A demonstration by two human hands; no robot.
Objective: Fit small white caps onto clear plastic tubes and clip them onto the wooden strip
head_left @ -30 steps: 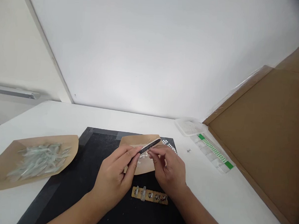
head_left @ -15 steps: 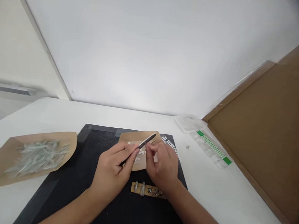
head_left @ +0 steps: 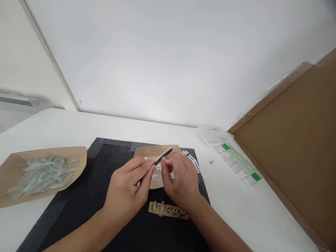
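At the left edge of the white tabletop (head_left: pixel 59 125) lies a brown paper tray (head_left: pixel 3 193) filled with pale green, clear slivers (head_left: pixel 40 172). Just right of it a black mat (head_left: pixel 78 203) covers the middle of the tabletop, down to its near edge. Over the mat, the left hand (head_left: pixel 126 193) has its fingers closed on a thin dark stick (head_left: pixel 163 156), thumb and forefinger gripping its lower part while the free end slants up and to the right. Behind the stick, at the mat's far edge, sits a smaller brown paper tray (head_left: pixel 147 151) with small white bits in it. The right hand (head_left: pixel 180 182) meets the stick from the right, its fingers pinched together against it. Whether they hold anything is too small to tell. Below both hands, on the mat, lies a short wooden strip (head_left: pixel 168 210) carrying a row of small pieces. At the mat's far right corner is a patch of white dots (head_left: pixel 194 162). Further right on the tabletop come a tiny metal piece (head_left: pixel 211 162), a clear plastic tray (head_left: pixel 213 135) and a clear strip with green ends (head_left: pixel 238 162). A cardboard board (head_left: pixel 300 146) rises along the right edge.
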